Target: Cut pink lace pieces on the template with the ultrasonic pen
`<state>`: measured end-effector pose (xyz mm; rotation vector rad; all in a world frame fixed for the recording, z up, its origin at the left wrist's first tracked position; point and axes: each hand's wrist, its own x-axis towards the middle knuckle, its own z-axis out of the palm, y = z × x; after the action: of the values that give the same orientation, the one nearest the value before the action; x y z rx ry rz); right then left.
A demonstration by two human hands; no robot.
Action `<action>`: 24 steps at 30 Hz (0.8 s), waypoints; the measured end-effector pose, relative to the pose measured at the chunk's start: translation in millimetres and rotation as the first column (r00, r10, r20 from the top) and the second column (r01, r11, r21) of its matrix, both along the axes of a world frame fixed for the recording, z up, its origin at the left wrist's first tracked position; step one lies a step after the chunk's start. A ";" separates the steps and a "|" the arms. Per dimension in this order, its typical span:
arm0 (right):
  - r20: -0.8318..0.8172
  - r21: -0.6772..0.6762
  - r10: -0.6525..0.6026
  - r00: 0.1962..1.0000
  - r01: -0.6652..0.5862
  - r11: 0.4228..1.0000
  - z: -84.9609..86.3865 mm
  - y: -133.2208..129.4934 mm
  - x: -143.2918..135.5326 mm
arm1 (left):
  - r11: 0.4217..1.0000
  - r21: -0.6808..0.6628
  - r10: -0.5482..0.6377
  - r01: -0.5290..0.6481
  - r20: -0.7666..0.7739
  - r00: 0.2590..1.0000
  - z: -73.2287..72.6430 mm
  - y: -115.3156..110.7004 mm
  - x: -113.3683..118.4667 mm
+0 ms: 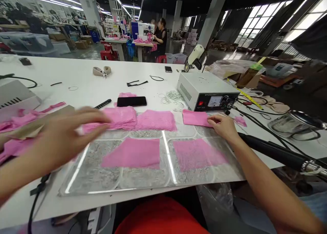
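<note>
My right hand (222, 126) pinches the right end of a folded pink strip (195, 118) in front of the grey control box. Blurred by motion, my left hand (74, 130) hovers at the left end of a layered pink fabric stack (122, 117), its fingers apart. Beside that stack lies a pink lace pile (156, 120). Nearer to me, two single pink pieces, one on the left (135, 153) and one on the right (196, 154), lie flat on the clear-covered grey mat (143, 179).
A black phone (131, 101) and a pen (103, 103) lie behind the stacks. The control box (208, 91), cables and a glass jar (291, 123) stand right. Pink scraps (22, 145) lie far left. A person (160, 36) sits by a sewing machine beyond the table.
</note>
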<state>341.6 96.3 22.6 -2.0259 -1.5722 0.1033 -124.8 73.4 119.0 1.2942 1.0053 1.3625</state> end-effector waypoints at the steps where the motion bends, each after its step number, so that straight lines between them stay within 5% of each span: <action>1: -0.002 -0.013 0.000 1.000 0.000 1.000 -2.3 0.9 1.2 | 0.997 0.000 -0.078 0.079 -0.183 0.980 1.4 6.7 22.0; 4: 0.004 -0.036 -0.008 1.000 0.008 0.999 -8.6 2.9 5.2 | 0.921 -0.023 -0.294 0.388 -0.695 0.657 -11.1 38.1 108.5; 7: 0.017 -0.048 -0.014 1.000 0.015 0.999 -14.9 5.1 6.9 | 0.886 -0.042 -0.334 0.462 -0.751 0.570 -32.6 69.7 188.8; 10: 0.028 -0.053 -0.005 1.000 0.006 0.999 -21.4 6.8 6.2 | 0.847 -0.058 -0.344 0.529 -0.817 0.462 -49.2 90.8 237.2; 17: 0.038 -0.018 0.022 0.999 -0.022 1.000 -29.9 8.5 7.5 | 0.794 -0.168 -0.348 0.584 -0.913 0.211 -74.4 118.4 266.7; 24: 0.042 0.033 0.023 0.999 -0.024 0.999 -31.4 8.1 7.4 | 0.773 -0.219 -0.373 0.595 -0.916 0.148 -83.3 126.4 266.9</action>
<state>348.9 104.4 -8.8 -1.9965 -1.6136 0.0437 142.1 199.9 35.7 2.4338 0.9737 0.0081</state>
